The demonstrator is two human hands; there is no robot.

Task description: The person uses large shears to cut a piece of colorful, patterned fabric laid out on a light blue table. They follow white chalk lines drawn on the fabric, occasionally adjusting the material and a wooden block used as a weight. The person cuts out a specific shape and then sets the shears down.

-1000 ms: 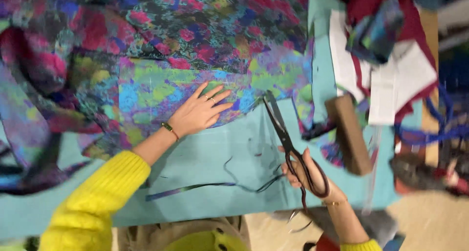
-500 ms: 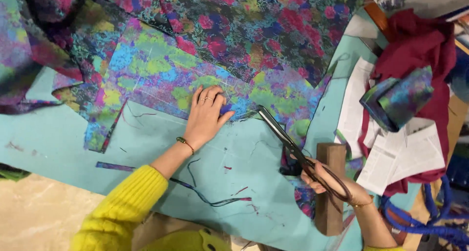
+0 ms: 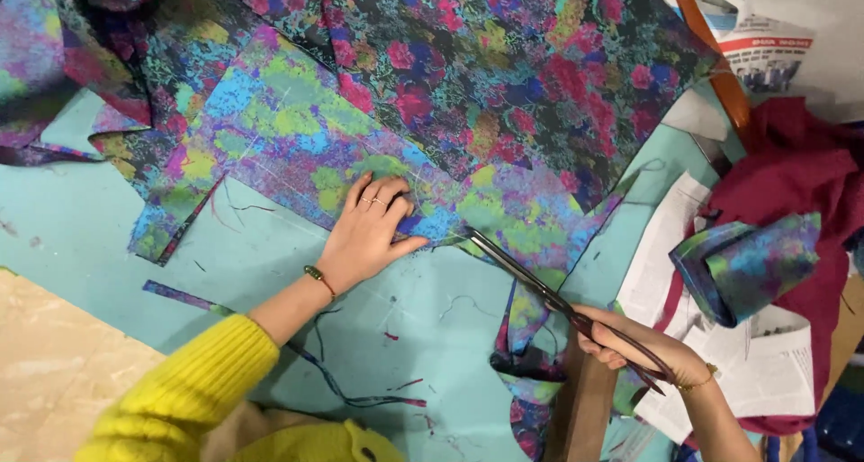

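Fabric (image 3: 504, 84) is being cut: right hand (image 3: 630, 340) gripping scissors (image 3: 531, 278), blades just beside flat, open left hand (image 3: 369, 233); most of the edge remaining uncut.

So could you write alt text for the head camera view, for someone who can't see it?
A person's right hand cuts multicoloured floral fabric with long scissors, while the left hand presses the cloth flat on a turquoise table. Yellow sleeve; dark red cloth and papers lie to the right.

My teal table top (image 3: 108, 246) fills most of the view. Near left, a pale speckled floor (image 3: 54, 372) shows past its edge. Far right, a brown wooden rail (image 3: 711, 57) and grey-white surface (image 3: 810, 3) behind.
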